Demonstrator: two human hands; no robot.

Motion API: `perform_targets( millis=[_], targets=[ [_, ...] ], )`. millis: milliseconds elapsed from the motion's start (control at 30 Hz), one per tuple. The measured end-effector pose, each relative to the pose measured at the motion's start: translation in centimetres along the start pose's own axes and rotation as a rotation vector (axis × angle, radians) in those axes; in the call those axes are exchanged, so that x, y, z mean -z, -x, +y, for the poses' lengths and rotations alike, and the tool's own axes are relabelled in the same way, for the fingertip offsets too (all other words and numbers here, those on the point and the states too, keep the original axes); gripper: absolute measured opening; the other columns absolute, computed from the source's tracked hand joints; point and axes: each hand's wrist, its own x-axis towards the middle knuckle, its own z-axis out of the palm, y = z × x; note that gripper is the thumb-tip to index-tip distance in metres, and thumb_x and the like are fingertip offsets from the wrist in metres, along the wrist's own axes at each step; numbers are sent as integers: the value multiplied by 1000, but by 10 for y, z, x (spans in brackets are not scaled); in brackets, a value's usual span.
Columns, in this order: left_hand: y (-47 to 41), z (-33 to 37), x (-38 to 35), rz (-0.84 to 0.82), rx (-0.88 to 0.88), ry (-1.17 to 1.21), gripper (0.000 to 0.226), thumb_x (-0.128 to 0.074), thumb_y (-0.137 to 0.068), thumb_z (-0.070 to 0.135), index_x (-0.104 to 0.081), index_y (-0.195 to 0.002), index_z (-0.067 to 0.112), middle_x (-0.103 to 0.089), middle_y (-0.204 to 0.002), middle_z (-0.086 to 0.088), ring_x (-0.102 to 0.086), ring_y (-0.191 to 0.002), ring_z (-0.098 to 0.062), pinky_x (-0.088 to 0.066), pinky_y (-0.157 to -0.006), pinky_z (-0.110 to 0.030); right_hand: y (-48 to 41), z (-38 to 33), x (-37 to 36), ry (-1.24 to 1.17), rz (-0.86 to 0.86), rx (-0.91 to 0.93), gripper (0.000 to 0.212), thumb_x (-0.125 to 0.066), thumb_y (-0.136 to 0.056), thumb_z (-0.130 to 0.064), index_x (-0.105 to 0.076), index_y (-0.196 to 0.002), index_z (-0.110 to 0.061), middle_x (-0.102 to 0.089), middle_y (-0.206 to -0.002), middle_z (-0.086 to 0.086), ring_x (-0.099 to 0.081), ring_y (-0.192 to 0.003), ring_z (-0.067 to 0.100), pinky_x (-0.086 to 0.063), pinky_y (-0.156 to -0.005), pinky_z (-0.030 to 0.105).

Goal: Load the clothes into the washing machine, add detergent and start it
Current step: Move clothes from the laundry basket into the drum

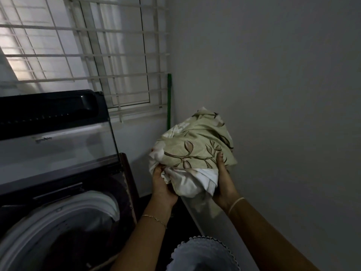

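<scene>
Gripping a bunched cloth (195, 153), pale green with a brown leaf print and a white underside, both hands held it in the air. Left hand (163, 184) dug curled fingers into the white folds at the bundle's lower left. Right hand (224, 184) cupped the lower right, one fingertip lying up on the printed face. Bundle sat above and between the two hands, touching neither machine nor floor.

Washing machine (58, 212) stood left of the bundle, lid (54, 143) raised upright. Round drum opening (68, 241) was dark; contents could not be made out.

Thin chain bracelet (155, 219) on left wrist, pale band (236, 205) on right wrist. Barred window (88, 55) lay behind the machine. Green pole (169, 100) stood in the corner by the grey wall (273, 94), behind the bundle. Light was dim.
</scene>
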Motion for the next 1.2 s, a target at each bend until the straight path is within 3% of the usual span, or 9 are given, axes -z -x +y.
perform_targets(
  millis=[167,333,433,700,833,967,1033,1133,1200],
  targets=[
    [-4,-8,7,-97,67,78,43,-35,-97,39,-67,-88,11,-74,-70,-6,-68,-78,-25,-47,-77,-37,9,-8,-3,-212,-136,-9,104,-71,-63,-66,-43,-137,2,-52,-136,25,-52,-126,33,-42,-105,45],
    [-3,-9,12,-200,124,61,49,-37,-94,40,-73,-101,7,-68,-109,-10,-62,-105,-24,-38,-105,-38,9,-1,8,-312,-224,-59,118,-85,-49,-59,-39,-140,0,-46,-141,25,-46,-131,35,-36,-111,46],
    [-4,-4,7,-270,185,-18,60,-50,-85,57,-65,-122,12,-60,-131,-12,-54,-124,-29,-35,-110,-46,8,1,6,-323,-199,-33,101,-90,-41,-52,-60,-122,2,-57,-130,25,-62,-113,35,-53,-93,46],
    [-12,10,14,-259,129,-344,67,-54,-77,57,-57,-131,18,-65,-125,-9,-60,-115,-25,-49,-92,-39,5,-9,-1,-329,-193,27,91,-94,-36,-42,-69,-111,2,-64,-121,22,-68,-103,32,-56,-87,46],
    [-16,-1,50,-347,178,-578,46,-65,-84,26,-52,-127,14,-67,-114,-3,-69,-90,-12,-56,-73,-25,9,-20,-8,-290,-231,55,83,-94,-31,-44,-75,-100,-1,-70,-111,18,-70,-98,28,-58,-82,41],
    [-21,-24,60,-293,180,-967,124,-95,-49,30,-23,-149,17,-52,-136,4,-53,-121,-12,-46,-101,-31,11,-27,-22,-281,-216,74,78,-89,-43,-46,-73,-105,-3,-68,-116,17,-69,-101,28,-57,-83,42],
    [-26,-34,46,-175,49,-1076,100,-83,-71,16,-21,-149,15,-45,-138,3,-47,-124,-17,-45,-100,-34,11,-29,-25,-253,-148,82,61,-75,-62,-52,-75,-100,-4,-69,-113,16,-70,-99,28,-58,-83,39],
    [-25,-39,25,-63,98,-945,24,-48,-99,15,-52,-122,15,-59,-110,0,-58,-100,-19,-51,-85,-33,12,-30,-23,-273,-78,69,60,-42,-89,-54,-76,-86,-4,-74,-94,17,-70,-88,29,-51,-87,42],
    [-20,-33,14,-15,166,-635,23,-34,-103,21,-56,-94,18,-55,-90,1,-53,-78,-16,-47,-69,-29,14,-29,-20,-256,-55,46,61,-40,-91,-54,-73,-87,-3,-74,-92,18,-69,-87,29,-46,-87,42]
  ],
)
